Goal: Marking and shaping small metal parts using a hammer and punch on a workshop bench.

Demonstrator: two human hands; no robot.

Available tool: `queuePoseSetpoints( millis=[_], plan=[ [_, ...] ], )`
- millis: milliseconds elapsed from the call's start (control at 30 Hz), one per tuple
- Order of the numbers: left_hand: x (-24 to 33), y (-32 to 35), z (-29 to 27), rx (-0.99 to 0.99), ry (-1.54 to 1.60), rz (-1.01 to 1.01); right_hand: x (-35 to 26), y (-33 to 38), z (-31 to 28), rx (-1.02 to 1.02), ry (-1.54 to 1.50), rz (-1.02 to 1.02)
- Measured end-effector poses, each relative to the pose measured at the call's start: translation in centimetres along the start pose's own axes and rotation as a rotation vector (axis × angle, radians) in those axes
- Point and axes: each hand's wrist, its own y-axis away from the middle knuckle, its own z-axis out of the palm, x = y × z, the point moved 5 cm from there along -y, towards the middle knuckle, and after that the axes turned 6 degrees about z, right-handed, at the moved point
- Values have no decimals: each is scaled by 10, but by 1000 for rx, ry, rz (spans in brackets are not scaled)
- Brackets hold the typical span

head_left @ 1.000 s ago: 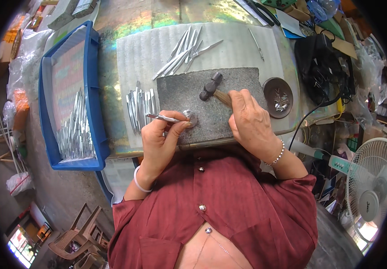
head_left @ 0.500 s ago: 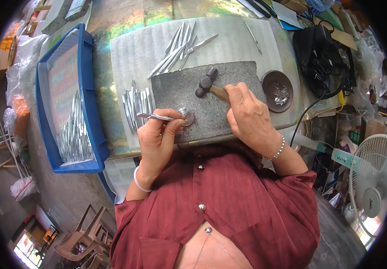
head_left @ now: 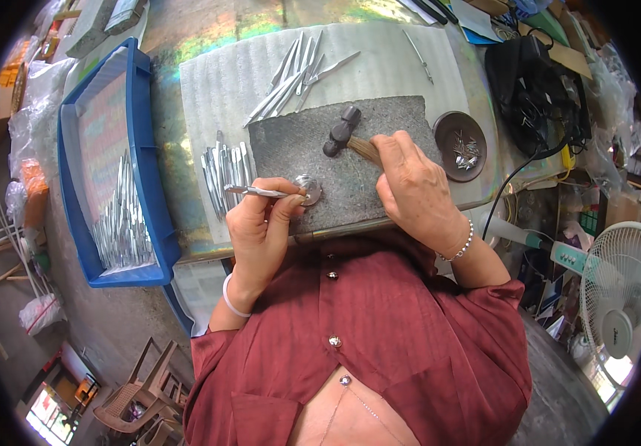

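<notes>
My left hand pinches a slim silver metal tool between thumb and fingers. The tool lies roughly level, its tip end over a small round metal disc on a dark grey stone slab. Fingertips hide part of that end. My right hand is closed round the wooden handle of a ball-peen hammer. The hammer's dark head is over the slab's far half, beyond the disc. A row of similar silver tools lies just left of the slab, near my left hand.
More silver tools are piled on a white foam sheet. A brown round dish of small metal pieces stands right of the slab. At left is a blue tray with many tools; a black bag and fan are at right.
</notes>
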Motion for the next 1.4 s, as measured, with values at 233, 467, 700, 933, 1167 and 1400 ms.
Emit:
queuePoseSetpoints(
  millis=[233, 467, 700, 933, 1167, 1400],
  plan=[
    [1, 1, 2, -1, -57, 30, 0, 0, 1, -5, 6, 4],
    [24, -1, 14, -14, -433, 424, 6, -1, -1, 4, -68, -18],
    [25, 5, 18, -48, -619, 482, -35, -8, -27, -198, -848, -53],
    [27, 2, 15, -79, -542, 617, -84, -14, -37, -124, -706, -488],
    [20, 7, 12, -131, -448, 439, -88, -10, -51, -188, -681, -400],
    [26, 4, 10, -63, -560, 528, -68, 20, -74, -297, -569, -317]
  ],
)
